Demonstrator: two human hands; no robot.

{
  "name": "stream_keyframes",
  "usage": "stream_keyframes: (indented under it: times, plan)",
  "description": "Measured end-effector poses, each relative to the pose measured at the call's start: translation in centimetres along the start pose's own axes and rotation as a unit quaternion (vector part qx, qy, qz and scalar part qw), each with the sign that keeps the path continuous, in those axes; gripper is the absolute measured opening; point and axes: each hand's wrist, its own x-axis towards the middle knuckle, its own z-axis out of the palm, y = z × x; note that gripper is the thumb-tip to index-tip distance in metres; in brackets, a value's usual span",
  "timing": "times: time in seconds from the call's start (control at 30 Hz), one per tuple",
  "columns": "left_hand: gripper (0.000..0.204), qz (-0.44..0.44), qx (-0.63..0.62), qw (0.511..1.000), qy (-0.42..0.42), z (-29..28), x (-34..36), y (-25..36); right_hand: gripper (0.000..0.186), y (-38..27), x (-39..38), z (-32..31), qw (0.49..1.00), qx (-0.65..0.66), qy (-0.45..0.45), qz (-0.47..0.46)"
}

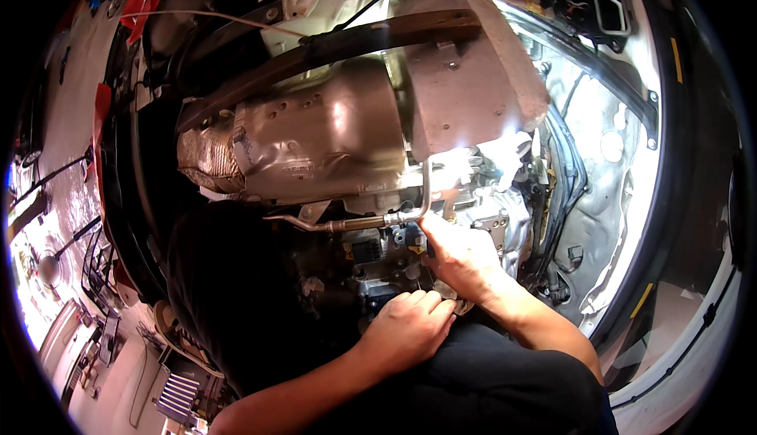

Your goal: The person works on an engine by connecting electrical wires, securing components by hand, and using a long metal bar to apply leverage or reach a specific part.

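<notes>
Below a bent metal pipe (347,224), my right hand (464,263) reaches down into the engine bay, its fingers curled and mostly hidden behind the hand. Its top edge is close to the pipe's bend. My left hand (410,324) is closed in a fist just nearer to me, its knuckles up; whatever it grips is out of sight. Between the hands and the pipe are a black connector (366,250) and other small engine parts in shadow. Behind the pipe sits a large metal heat shield (323,139) over a rounded housing.
A brown curved bar (355,39) crosses above the heat shield, and a flat shield plate (473,80) stands at its right. Blue-grey hoses (564,167) run along the white inner body panel (607,190). My dark-clothed leg (505,372) rests close below my hands.
</notes>
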Motion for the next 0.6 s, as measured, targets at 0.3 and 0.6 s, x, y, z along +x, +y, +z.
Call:
stream_keyframes:
  times: [0.3,0.6]
  plan:
    - [0.015,-0.012,-0.023,0.993,0.119,-0.7,0.2,0.4,0.041,1.1,1.1,1.2,0.967,0.174,0.187,-0.020]
    - [0.014,-0.032,0.095,0.994,0.035,0.5,0.3,0.1,0.051,1.6,0.6,0.5,0.983,0.073,0.129,-0.113]
